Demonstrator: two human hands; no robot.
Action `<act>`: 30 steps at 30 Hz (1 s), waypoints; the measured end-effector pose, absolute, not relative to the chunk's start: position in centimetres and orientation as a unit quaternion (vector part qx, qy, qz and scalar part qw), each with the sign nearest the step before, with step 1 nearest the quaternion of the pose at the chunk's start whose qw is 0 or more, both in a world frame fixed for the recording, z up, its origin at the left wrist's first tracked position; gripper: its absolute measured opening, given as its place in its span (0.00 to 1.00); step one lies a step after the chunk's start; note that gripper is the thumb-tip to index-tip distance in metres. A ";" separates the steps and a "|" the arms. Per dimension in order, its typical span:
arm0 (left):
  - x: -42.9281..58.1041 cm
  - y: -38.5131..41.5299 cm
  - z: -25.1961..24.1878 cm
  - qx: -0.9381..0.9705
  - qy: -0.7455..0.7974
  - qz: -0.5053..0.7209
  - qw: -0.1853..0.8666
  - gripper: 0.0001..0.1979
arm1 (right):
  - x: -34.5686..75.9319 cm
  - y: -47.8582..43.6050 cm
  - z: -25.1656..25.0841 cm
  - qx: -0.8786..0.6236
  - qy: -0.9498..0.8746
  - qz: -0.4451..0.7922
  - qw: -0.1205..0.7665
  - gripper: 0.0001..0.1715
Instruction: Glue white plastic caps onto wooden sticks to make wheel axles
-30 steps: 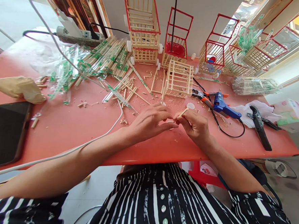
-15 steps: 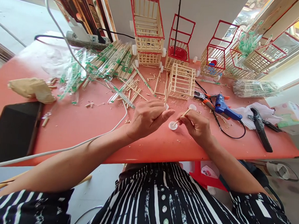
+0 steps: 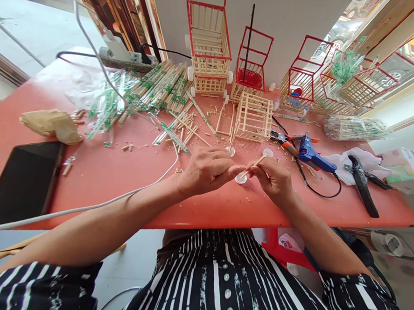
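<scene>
My right hand (image 3: 276, 181) pinches a short thin wooden stick (image 3: 257, 162), which slants between two small white plastic discs (image 3: 241, 178). The other disc (image 3: 267, 152) is by its upper end. Close against it on the left is my left hand (image 3: 211, 171), palm down, with fingers curled and the thumb reaching to my right fingertips. What the left fingers hold, if anything, is hidden. One more white disc (image 3: 230, 151) shows just behind the left hand, below a small cart body of wooden sticks (image 3: 254, 116).
Behind stand stick carts with red trim (image 3: 209, 38). A blue glue gun (image 3: 310, 154), pliers (image 3: 280, 137) and a black clamp (image 3: 362, 185) lie right. Wrapped sticks (image 3: 162, 84), a phone (image 3: 23, 181) and a white cable (image 3: 120, 195) are left.
My left thumb has moved right and now meets my right fingertips at the stick. The right hand still pinches the stick. The view has shifted slightly.
</scene>
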State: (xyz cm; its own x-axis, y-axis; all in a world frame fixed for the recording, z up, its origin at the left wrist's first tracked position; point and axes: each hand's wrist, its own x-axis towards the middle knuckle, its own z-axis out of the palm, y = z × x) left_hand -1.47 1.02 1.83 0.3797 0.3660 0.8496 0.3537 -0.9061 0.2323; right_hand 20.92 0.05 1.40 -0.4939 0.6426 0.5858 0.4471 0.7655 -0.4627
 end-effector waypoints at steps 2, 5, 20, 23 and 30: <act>-1.6 1.2 1.7 0.830 0.219 0.513 0.008 0.26 | 20.9 0.1 1.3 -0.320 -0.855 0.129 0.388 0.15; -1.7 1.3 1.5 0.831 0.224 0.509 0.020 0.25 | 20.9 0.1 1.2 -0.330 -0.852 0.132 0.385 0.15; -1.6 1.4 1.5 0.826 0.246 0.506 0.031 0.26 | 20.9 0.0 1.3 -0.319 -0.854 0.137 0.387 0.13; -1.6 1.6 1.3 0.828 0.271 0.488 0.049 0.25 | 20.9 0.1 1.2 -0.327 -0.852 0.136 0.386 0.12; -0.9 1.4 0.8 0.819 0.267 0.500 0.085 0.10 | 20.8 0.2 0.8 -0.332 -0.853 0.126 0.384 0.13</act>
State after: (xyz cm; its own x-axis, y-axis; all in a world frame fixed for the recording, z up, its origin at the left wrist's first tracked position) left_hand -0.91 1.39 0.80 0.3565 0.5226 0.7745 0.3523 -0.8429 0.4066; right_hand 20.85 0.23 0.84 -0.4856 0.6624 0.5705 0.4686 0.7482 -0.4698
